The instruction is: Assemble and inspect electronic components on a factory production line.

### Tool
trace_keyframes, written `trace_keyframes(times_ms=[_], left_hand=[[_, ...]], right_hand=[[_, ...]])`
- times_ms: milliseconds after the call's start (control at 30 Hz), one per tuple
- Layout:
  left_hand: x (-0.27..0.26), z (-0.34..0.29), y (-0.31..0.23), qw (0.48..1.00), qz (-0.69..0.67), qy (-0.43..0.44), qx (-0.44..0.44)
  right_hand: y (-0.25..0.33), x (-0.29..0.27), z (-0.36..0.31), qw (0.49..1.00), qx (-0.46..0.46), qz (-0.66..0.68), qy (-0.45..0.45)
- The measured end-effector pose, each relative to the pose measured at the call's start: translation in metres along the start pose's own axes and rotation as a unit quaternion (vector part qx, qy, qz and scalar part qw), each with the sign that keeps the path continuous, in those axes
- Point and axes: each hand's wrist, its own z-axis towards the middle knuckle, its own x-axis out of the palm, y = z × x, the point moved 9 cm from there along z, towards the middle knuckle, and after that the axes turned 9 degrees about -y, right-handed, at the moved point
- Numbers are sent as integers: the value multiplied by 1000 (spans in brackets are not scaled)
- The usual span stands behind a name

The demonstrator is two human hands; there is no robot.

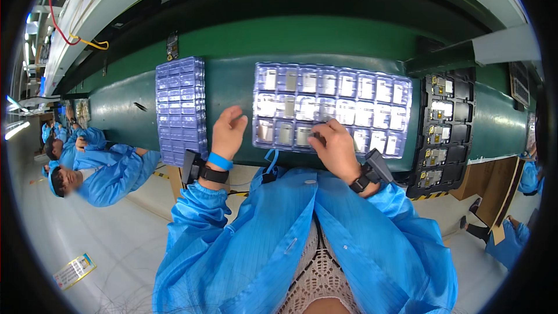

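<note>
A clear, bluish plastic tray (259,96) lies on the green bench in front of me, divided into rows of compartments. Flat, silvery rectangular parts (286,135) sit in many of the compartments, and glare washes out some of them. Over the tray's near row, my right hand (337,150) bends down with thumb and fingers drawn together; a small dark spot shows at the fingertips, too unclear to name. Just off the tray's left edge hovers my left hand (228,135), fingers loosely curved and apart from the thumb, with nothing visible in it.
Stacked empty-looking clear trays (181,110) stand left of my left hand. To the right, a black tray (427,134) holds several small circuit-board modules. A small dark device (172,46) lies behind the stack. A metal arm (465,55) crosses at right. Co-workers in blue (110,168) sit at left.
</note>
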Motion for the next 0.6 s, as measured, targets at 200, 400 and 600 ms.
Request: trace_keyframes(times_ms=[200,400,600], left_hand=[[-102,100,8,961,-241,-98,-95],[-166,249,49,965,-74,-247,56],[-144,351,89,861,468,-160,-115]], right_hand=[[20,35,0,982,-1,-186,-13],[12,39,-14,986,101,-136,3],[-8,35,-40,954,277,45,-104]])
